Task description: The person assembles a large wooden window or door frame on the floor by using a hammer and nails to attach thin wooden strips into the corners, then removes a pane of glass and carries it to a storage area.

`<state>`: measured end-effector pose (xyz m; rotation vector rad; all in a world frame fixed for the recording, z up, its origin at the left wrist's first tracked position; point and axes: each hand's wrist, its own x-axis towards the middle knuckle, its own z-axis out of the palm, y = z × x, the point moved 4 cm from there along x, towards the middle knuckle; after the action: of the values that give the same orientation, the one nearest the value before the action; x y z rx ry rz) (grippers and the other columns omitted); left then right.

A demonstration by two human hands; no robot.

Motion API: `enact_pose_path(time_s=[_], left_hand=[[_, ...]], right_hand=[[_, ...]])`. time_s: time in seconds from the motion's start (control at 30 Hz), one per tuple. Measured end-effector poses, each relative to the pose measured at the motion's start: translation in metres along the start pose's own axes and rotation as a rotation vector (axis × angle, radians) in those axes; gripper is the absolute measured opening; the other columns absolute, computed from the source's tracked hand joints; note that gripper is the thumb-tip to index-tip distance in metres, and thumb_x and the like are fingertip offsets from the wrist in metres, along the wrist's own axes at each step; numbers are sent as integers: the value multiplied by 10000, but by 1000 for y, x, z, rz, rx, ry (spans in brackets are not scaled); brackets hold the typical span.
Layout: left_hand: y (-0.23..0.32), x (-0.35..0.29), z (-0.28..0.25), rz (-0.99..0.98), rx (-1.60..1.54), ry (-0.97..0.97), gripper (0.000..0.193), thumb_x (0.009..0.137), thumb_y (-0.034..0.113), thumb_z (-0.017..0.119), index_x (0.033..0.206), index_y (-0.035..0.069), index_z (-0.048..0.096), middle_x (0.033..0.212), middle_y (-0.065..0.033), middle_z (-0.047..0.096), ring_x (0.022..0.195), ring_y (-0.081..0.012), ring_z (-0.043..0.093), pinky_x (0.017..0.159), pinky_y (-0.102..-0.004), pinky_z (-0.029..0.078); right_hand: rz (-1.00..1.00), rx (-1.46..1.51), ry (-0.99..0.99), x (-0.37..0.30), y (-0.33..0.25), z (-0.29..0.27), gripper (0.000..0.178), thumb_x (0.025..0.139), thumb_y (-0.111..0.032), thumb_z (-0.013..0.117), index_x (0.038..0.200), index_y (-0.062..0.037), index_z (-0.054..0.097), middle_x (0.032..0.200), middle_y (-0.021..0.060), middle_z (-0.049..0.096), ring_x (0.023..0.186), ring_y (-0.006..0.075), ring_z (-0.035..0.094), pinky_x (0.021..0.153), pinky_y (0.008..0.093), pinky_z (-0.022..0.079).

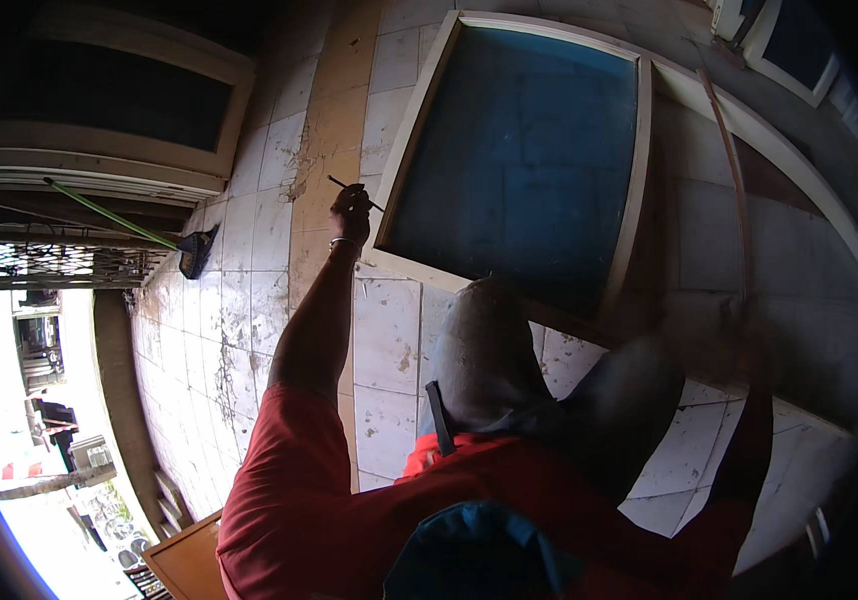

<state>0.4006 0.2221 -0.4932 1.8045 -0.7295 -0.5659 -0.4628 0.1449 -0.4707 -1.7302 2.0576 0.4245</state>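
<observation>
And there was the left hand, closed round a thin dark stick, one tip right by the white frame; the blue pane lay just right of that grip, tiled floor beneath; well off rightward, the right hand blurred into shadow near a long strip, its hold impossible to tell.

We look steeply down from the person's head through the left fisheye of a side-by-side pair. Nearest us, the red sleeves spread across the lower part; farther out we face the left hand, the right hand and the tiled floor. Straight edges bend toward our dark rim.
</observation>
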Motion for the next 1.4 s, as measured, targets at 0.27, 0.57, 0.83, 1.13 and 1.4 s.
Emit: enact_pose_path(time_s=[0.27,0.57,0.83,1.13,1.4], left_hand=[[-14,55,52,212,287,-197,195,880,154,611,1042,72,683,1011,-87,710,942,-187,667,786,-316,518],[13,68,45,395,657,-338,174,897,186,605,1040,124,680,1073,-63,694,977,-233,669,803,-330,525],[13,75,52,379,546,-265,150,859,189,662,984,114,693,936,-55,719,869,-218,695,747,-318,537],[21,70,61,511,773,-387,193,897,256,591,1011,132,685,1001,-104,689,928,-294,665,775,-374,528],[45,55,75,441,913,-510,300,906,363,564,1090,161,687,1042,-117,684,949,-318,654,831,-394,516]], right_hand=[[51,964,-127,-66,-131,10,506,896,-334,611,1274,-38,452,880,103,572,766,181,558,672,326,462],[-332,974,-259,-105,-427,-31,434,902,-459,602,959,-29,586,680,-6,528,525,59,507,473,218,414],[-474,1018,-454,-118,-533,3,446,908,-449,588,924,-4,599,694,14,555,556,80,532,479,247,453],[-377,1159,-583,-121,-562,28,377,941,-392,574,979,-16,579,698,-6,526,563,59,497,480,232,427],[-656,1112,111,-119,-592,45,423,938,-402,556,960,20,566,656,124,583,564,244,589,534,385,465]])
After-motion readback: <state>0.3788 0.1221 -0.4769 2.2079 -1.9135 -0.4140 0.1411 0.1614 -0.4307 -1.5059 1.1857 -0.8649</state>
